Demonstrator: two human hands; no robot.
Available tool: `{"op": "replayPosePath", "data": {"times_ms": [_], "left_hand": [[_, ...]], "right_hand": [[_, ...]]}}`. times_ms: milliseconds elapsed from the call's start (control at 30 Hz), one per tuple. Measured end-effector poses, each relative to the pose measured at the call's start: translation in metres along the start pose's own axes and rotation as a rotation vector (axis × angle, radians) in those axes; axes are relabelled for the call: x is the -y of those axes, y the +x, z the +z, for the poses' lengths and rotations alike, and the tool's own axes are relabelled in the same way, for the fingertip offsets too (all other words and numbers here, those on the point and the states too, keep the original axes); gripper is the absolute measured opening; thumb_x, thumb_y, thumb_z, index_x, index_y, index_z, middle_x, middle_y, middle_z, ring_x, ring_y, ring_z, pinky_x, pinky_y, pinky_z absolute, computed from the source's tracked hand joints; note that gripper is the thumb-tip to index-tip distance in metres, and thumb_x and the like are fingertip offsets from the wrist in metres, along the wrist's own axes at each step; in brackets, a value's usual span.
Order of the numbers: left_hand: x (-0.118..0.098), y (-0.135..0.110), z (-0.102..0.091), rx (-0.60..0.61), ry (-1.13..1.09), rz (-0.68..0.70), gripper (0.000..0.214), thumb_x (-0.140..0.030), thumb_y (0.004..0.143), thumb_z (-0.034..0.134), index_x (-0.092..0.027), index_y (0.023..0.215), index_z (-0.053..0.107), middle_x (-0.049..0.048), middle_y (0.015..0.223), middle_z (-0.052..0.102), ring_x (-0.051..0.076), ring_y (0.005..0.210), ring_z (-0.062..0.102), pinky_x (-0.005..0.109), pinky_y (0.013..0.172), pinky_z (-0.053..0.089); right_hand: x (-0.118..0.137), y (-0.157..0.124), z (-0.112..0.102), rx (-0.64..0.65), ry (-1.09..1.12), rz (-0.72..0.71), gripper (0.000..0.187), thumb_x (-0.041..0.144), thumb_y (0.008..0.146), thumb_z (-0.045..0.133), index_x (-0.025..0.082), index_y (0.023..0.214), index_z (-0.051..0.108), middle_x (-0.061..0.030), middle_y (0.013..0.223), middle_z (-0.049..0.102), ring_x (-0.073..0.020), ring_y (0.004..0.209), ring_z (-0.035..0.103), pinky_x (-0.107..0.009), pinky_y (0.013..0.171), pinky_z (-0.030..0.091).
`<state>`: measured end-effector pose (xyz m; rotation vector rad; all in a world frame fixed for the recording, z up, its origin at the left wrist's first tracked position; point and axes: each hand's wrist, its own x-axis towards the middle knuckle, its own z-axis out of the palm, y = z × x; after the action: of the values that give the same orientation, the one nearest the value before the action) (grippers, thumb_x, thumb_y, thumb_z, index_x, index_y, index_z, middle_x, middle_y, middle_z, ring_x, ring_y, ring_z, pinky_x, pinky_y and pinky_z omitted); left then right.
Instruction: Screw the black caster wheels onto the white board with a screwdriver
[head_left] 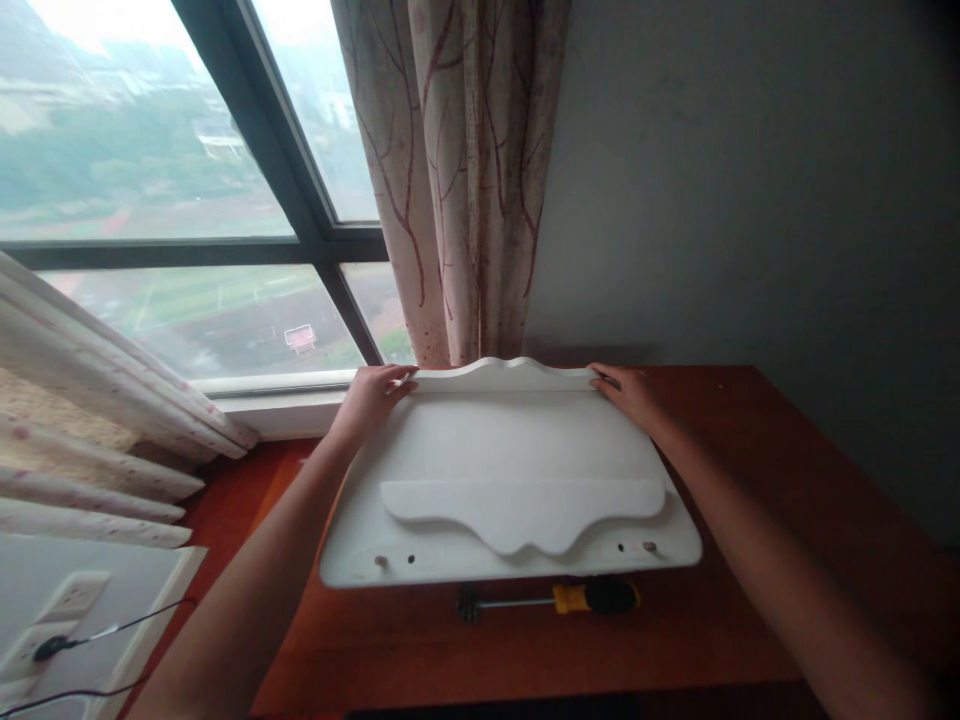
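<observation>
A white board (480, 440) lies flat on the reddish-brown table, with wooden dowels and small holes along its near edge. At its far edge stands a white wavy-edged strip (504, 377). My left hand (381, 392) pinches the strip's left end. Its right end is between the fingers and thumb of my right hand (624, 392). Lying across the near part of the board is a second white wavy-edged panel (525, 510), which neither hand touches. Just in front of the board rests a screwdriver (574, 598) with a yellow and black handle, its tip at a small dark cluster (469, 603), perhaps screws.
The table (735, 450) reaches the grey wall (712, 200) behind. A patterned curtain (465, 180) hangs beyond the board, beside a window (150, 150). At the lower left are wall sockets (75, 597) with a black plug (51, 648) and cables.
</observation>
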<state>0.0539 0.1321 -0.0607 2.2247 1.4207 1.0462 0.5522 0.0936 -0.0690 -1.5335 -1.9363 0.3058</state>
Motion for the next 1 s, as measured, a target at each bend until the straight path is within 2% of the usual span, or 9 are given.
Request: {"op": "replayPosePath", "data": {"times_ms": [200, 333, 433, 533, 700, 833, 1000], "left_hand": [[-0.010, -0.002, -0.002, 0.000, 0.024, 0.005, 0.033, -0.042, 0.087, 0.066, -0.023, 0.113, 0.076, 0.0098, 0.100, 0.076, 0.024, 0.086, 0.072, 0.034, 0.077, 0.058], [-0.023, -0.014, -0.012, -0.023, 0.022, -0.009, 0.043, -0.040, 0.088, 0.064, -0.021, 0.126, 0.068, 0.0132, 0.114, 0.072, 0.026, 0.098, 0.070, 0.039, 0.083, 0.059], [-0.042, -0.038, -0.025, -0.047, 0.001, -0.026, 0.043, -0.042, 0.091, 0.061, -0.020, 0.128, 0.064, 0.0136, 0.122, 0.068, 0.024, 0.100, 0.069, 0.041, 0.085, 0.060], [-0.066, -0.074, -0.037, -0.025, -0.030, -0.032, 0.034, -0.045, 0.091, 0.063, -0.020, 0.113, 0.070, 0.0098, 0.110, 0.072, 0.022, 0.091, 0.071, 0.038, 0.082, 0.061], [-0.099, -0.126, -0.050, 0.033, -0.010, 0.006, 0.029, -0.046, 0.087, 0.070, -0.024, 0.106, 0.073, 0.0076, 0.109, 0.072, 0.024, 0.098, 0.070, 0.039, 0.089, 0.058], [-0.106, -0.146, -0.054, 0.058, 0.025, 0.054, 0.029, -0.045, 0.085, 0.072, -0.026, 0.107, 0.073, 0.0069, 0.109, 0.073, 0.024, 0.098, 0.071, 0.037, 0.089, 0.058], [-0.104, -0.153, -0.054, 0.121, 0.047, 0.085, 0.027, -0.043, 0.086, 0.071, -0.026, 0.107, 0.074, 0.0077, 0.110, 0.073, 0.023, 0.097, 0.072, 0.035, 0.087, 0.058]], "right_hand": [[0.012, 0.001, -0.003, 0.025, -0.040, -0.040, 0.036, 0.028, 0.090, 0.059, 0.023, 0.123, 0.072, -0.0104, 0.125, 0.072, -0.0287, 0.116, 0.068, -0.048, 0.105, 0.050], [0.023, -0.021, -0.013, -0.026, -0.054, -0.042, 0.046, 0.030, 0.089, 0.058, 0.021, 0.134, 0.063, -0.0128, 0.139, 0.062, -0.0286, 0.130, 0.058, -0.049, 0.112, 0.045], [0.030, -0.057, -0.027, -0.068, -0.062, -0.025, 0.044, 0.036, 0.092, 0.056, 0.022, 0.133, 0.062, -0.0136, 0.134, 0.064, -0.0292, 0.121, 0.063, -0.049, 0.106, 0.050], [0.038, -0.101, -0.042, -0.056, -0.030, -0.003, 0.036, 0.041, 0.092, 0.057, 0.024, 0.122, 0.068, -0.0112, 0.122, 0.069, -0.0274, 0.107, 0.068, -0.044, 0.096, 0.055], [0.052, -0.159, -0.062, 0.002, 0.025, 0.035, 0.030, 0.044, 0.093, 0.060, 0.027, 0.117, 0.068, -0.0093, 0.121, 0.067, -0.0266, 0.114, 0.065, -0.041, 0.097, 0.054], [0.060, -0.181, -0.063, 0.007, 0.033, 0.003, 0.032, 0.046, 0.089, 0.066, 0.029, 0.115, 0.070, -0.0082, 0.121, 0.067, -0.0267, 0.115, 0.065, -0.041, 0.099, 0.053], [0.061, -0.182, -0.058, 0.008, 0.018, -0.029, 0.033, 0.049, 0.085, 0.071, 0.028, 0.110, 0.073, -0.0082, 0.115, 0.069, -0.0270, 0.108, 0.066, -0.040, 0.094, 0.055]]}}
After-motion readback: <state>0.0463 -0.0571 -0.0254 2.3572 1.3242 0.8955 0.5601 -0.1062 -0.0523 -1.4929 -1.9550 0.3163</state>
